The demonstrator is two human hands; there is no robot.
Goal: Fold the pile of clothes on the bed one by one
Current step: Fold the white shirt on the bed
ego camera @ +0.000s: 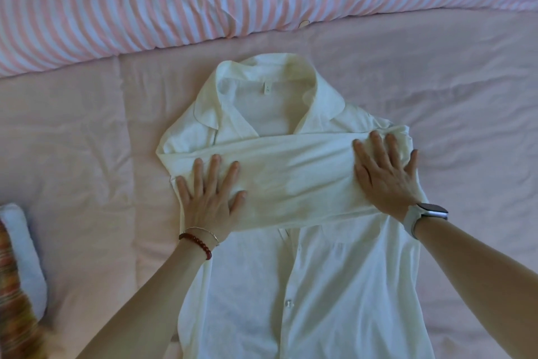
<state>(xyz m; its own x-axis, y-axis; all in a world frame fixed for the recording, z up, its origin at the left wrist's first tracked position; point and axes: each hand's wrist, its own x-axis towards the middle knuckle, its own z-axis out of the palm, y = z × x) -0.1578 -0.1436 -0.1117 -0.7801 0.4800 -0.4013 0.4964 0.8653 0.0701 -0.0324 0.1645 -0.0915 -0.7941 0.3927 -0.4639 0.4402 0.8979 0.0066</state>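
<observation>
A white collared button shirt [291, 286] lies face up on the pink bed sheet [87, 169], collar toward the far side. Its sleeves are folded across the chest in a flat band [291, 178]. My left hand [208, 192] presses flat on the left end of that band, fingers spread and straight. My right hand [384, 169] lies flat on the right end, fingers straight, a watch on the wrist. Neither hand grips the cloth.
A pink-and-white striped duvet [203, 3] is bunched along the far side of the bed. At the left edge lie a white cloth [24, 256] and a multicoloured knitted piece [14, 315].
</observation>
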